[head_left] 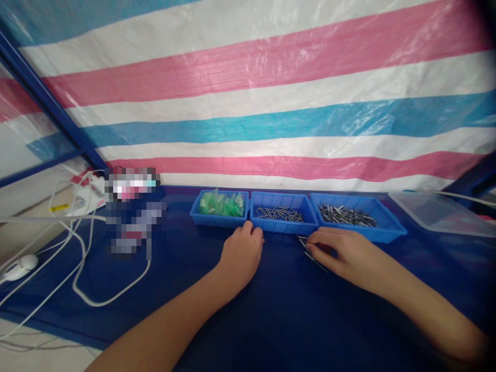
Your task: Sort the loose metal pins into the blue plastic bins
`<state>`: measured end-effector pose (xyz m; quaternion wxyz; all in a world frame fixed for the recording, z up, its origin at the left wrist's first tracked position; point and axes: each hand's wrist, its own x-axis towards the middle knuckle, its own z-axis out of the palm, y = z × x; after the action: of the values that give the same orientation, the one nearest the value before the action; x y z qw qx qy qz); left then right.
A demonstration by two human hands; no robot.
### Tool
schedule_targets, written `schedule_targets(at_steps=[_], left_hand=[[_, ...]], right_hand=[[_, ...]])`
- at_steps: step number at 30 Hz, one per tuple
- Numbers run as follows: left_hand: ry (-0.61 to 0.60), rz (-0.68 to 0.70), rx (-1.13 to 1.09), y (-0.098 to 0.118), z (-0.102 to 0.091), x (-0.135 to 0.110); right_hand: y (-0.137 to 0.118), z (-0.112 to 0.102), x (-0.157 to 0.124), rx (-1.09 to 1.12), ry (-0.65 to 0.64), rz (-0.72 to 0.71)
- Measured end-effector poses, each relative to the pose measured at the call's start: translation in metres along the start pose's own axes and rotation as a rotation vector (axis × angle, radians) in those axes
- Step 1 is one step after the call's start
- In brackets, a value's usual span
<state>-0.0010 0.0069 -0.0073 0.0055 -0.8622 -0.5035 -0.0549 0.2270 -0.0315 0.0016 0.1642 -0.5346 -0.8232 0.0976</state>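
Observation:
My left hand (241, 254) is closed, fingers curled down in front of the gap between the left and middle bins. A small thin tip shows beside its fingers, but what they hold is hidden. Thumb and fingers of my right hand (344, 253) pinch a few thin metal screws (301, 239) just above the table, in front of the right bin. Under that hand lie loose screws (315, 261). The middle blue bin (284, 226) holds a thin layer of screws (281, 214). A thicker heap of screws (344, 215) fills much of the right blue bin (391, 227).
Green plastic packets (220, 204) sit in the left blue bin (217, 220). White cables (83, 268) and blurred-out items (135, 222) occupy the table's left side. A clear plastic lid (437, 212) lies at the right. Striped sheeting (271, 124) hangs behind the dark blue table (294, 320).

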Motion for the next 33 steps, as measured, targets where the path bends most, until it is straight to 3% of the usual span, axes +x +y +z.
schedule_targets(at_steps=[3,5,8,11,14,19,25,33], left_hand=[[0.041,0.018,-0.014,0.0,0.0,-0.001],[0.07,0.063,-0.153,0.002,0.001,-0.002],[0.047,0.123,-0.628,0.007,0.006,-0.001],[-0.038,0.061,-1.113,0.011,0.011,0.001],[-0.119,-0.007,-1.362,0.012,0.015,0.003],[-0.216,0.064,-1.407,0.011,0.017,0.004],[-0.179,0.078,-1.442,0.014,0.017,0.002],[-0.165,0.047,-1.423,0.016,0.014,-0.001]], right_hand=[[-0.01,0.008,0.001,0.007,0.062,-0.029],[-0.018,0.015,0.002,0.056,0.147,-0.017],[-0.026,0.024,0.003,0.222,0.216,0.031],[-0.029,0.029,0.004,0.377,0.225,0.085],[-0.028,0.029,0.003,0.487,0.235,0.121],[-0.024,0.029,0.002,0.557,0.268,0.151],[-0.026,0.033,0.004,0.661,0.307,0.227],[-0.029,0.031,0.004,0.58,0.319,0.175]])
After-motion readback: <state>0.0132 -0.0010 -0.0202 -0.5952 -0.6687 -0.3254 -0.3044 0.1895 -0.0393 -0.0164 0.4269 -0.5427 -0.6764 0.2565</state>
